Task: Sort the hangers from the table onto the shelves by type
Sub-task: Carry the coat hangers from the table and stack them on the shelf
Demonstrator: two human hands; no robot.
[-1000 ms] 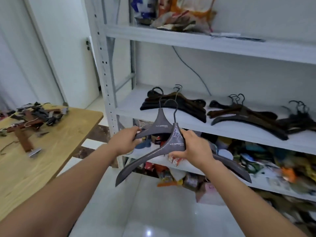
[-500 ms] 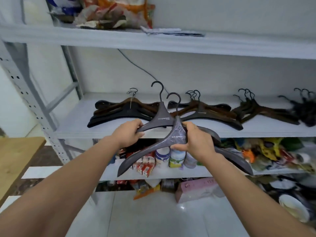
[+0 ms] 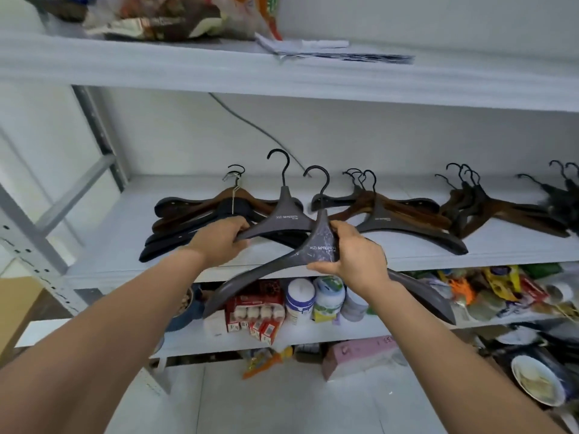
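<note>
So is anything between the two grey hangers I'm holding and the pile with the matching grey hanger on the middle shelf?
Nothing visible. The left hand and right hand hold the grey hangers in front of the middle shelf, and the matching grey hanger lies uncovered atop its pile, with open air between.

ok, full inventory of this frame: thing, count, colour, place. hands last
held hangers: two, grey, printed lettering, one per hand, before the middle shelf
middle shelf: one, white
hanger piles: four, black, brown and grey, lying on the middle shelf; exact hanger count unclear
papers: one stack, white, top shelf
bags: a heap, mixed colours, top shelf
jars: about three, white, lower shelf
cartons: several, red and white, lower shelf
cable: one, dark, back wall
left hand: grips the rear hanger
right hand: grips the front hanger
</note>
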